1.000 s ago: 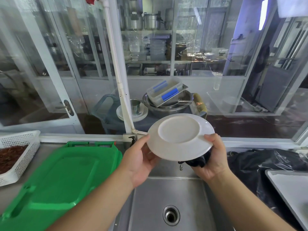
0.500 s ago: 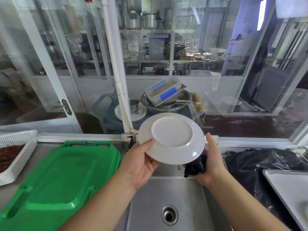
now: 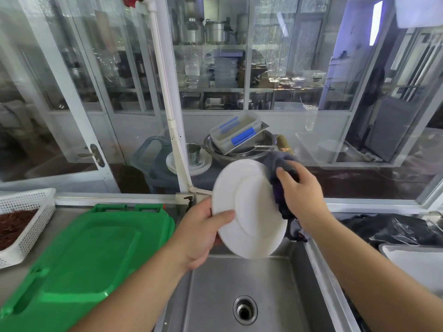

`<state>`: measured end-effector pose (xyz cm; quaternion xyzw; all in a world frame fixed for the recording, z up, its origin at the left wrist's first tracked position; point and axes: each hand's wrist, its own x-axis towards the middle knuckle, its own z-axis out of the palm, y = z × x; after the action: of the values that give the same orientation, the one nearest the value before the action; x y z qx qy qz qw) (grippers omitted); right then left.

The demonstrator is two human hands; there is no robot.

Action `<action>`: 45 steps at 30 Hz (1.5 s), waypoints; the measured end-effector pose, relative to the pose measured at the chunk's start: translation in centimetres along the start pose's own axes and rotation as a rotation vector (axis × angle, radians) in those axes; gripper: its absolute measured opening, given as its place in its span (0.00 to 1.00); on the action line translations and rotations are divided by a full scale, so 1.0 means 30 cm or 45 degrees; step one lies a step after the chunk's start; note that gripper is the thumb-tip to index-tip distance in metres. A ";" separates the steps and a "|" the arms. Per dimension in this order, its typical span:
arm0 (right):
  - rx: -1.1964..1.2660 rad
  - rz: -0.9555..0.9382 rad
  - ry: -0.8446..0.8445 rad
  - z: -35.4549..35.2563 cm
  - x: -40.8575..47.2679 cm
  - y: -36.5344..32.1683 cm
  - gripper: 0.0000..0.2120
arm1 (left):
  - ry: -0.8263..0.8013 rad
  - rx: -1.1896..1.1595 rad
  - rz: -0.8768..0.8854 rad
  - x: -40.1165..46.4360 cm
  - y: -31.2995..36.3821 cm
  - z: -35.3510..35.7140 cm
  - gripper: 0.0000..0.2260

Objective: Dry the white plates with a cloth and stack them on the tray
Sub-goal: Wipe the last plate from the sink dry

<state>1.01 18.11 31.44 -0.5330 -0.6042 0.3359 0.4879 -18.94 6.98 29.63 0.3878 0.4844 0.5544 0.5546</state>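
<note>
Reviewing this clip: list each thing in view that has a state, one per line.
white plate: held tilted over the sink, underside toward the camera
left hand: grips the plate's rim
right hand: presses the dark cloth on the plate
sink: drain open
green lid: lying flat

Green lid [image 3: 79, 255] beside steel sink [image 3: 239, 291]

Glossy white plate [image 3: 249, 209], dark soft cloth [image 3: 279, 164], brushed steel sink [image 3: 215, 295].

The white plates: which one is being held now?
The tilted plate over the sink, gripped by the left hand; the other plates lie stacked behind the glass.
</note>
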 end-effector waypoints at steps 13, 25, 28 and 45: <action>-0.727 -1.264 -0.284 0.120 -0.184 -0.126 0.18 | -0.062 0.159 0.171 -0.017 -0.037 0.015 0.13; -0.327 -0.475 -0.057 0.080 0.005 -0.211 0.05 | -0.010 0.125 0.387 -0.046 -0.037 0.015 0.12; -0.081 -0.062 -0.054 0.050 0.058 -0.180 0.06 | 0.079 0.225 0.489 -0.045 -0.031 0.000 0.14; 1.029 0.709 -0.177 0.077 0.010 0.075 0.19 | 0.076 0.497 0.466 -0.042 -0.026 -0.004 0.20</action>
<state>-0.46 19.14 28.75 -0.4187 -0.2914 0.6957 0.5058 -18.75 5.64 28.99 0.5522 0.5201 0.5525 0.3455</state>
